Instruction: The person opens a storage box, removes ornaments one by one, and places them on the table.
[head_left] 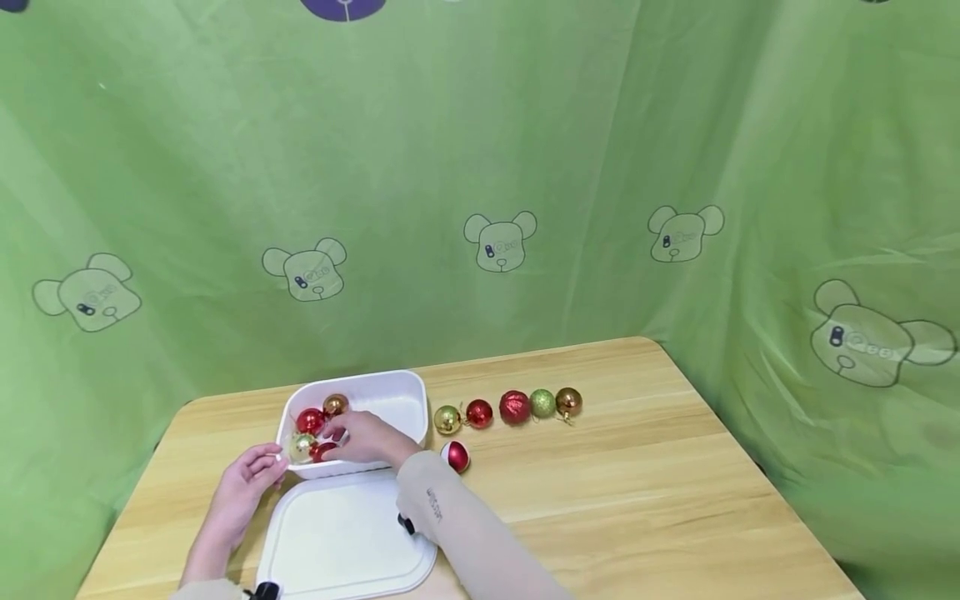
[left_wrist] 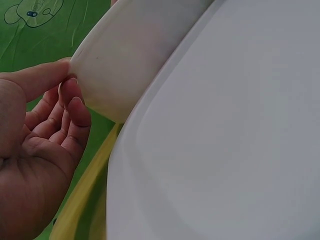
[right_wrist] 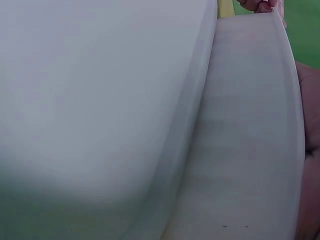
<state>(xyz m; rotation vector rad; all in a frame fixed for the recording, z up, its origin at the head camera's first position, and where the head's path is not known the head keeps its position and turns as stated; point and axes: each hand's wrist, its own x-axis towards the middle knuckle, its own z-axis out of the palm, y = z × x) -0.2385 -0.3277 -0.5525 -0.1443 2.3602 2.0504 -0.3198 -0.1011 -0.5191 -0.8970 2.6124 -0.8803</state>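
My left hand (head_left: 243, 483) pinches the near left corner of the white plastic box (head_left: 390, 392) between thumb and fingertips. In the left wrist view the thumb (left_wrist: 42, 77) lies over the rim. My right hand (head_left: 363, 437) reaches down inside the box, its thumb and fingers around a small red Christmas bauble (head_left: 322, 452), partly hidden by them. Beside it in the left end of the box sit a pale gold bauble (head_left: 302, 448), a shiny red bauble (head_left: 310, 421) and a copper bauble (head_left: 335, 405). The right wrist view shows this hand mostly hidden behind the box wall.
A white lid (head_left: 345, 533) lies on the wooden table (head_left: 637, 483) in front of the box. Right of the box runs a row of several baubles, from a gold bauble (head_left: 447, 420) to a copper one (head_left: 568, 402). A red-and-white bauble (head_left: 455, 456) lies nearer.
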